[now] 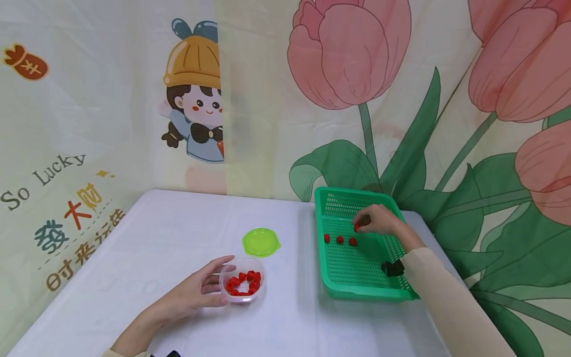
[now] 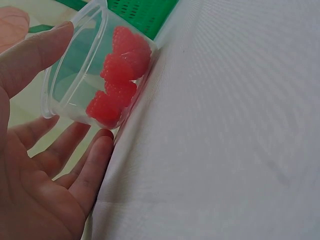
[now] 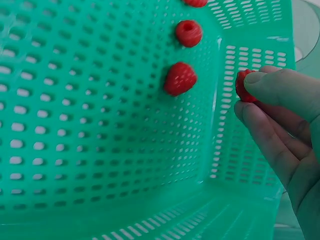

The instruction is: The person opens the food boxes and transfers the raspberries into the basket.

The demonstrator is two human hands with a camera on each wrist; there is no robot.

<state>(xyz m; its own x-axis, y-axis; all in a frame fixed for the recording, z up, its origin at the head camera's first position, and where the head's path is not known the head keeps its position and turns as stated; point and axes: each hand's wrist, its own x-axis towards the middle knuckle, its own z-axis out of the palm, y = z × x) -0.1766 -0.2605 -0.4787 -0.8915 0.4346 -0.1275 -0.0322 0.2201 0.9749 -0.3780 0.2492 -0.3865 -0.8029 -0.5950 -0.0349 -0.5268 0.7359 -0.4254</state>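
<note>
In the head view my left hand point(image 1: 194, 292) holds a clear plastic tub point(image 1: 223, 277) loosely at its left side, thumb and fingers spread about it. The tub stands on the table with several red raspberries point(image 1: 255, 285) inside. The left wrist view shows the thumb by the rim and the fingers around the tub's other side. My right hand point(image 1: 376, 219) is over the far part of a green basket point(image 1: 327, 277). Between thumb and fingertips it pinches a raspberry point(image 3: 244, 86), plain in the right wrist view. Three more raspberries point(image 3: 180, 79) lie in a row on the basket floor.
A bright green lid point(image 1: 260, 242) lies on the white table point(image 1: 187, 223) behind the tub. The basket stands at the table's right side, its rim raised around the raspberries. A printed backdrop point(image 1: 258, 124) hangs behind the table. A black object point(image 1: 392, 268) is at the right wrist.
</note>
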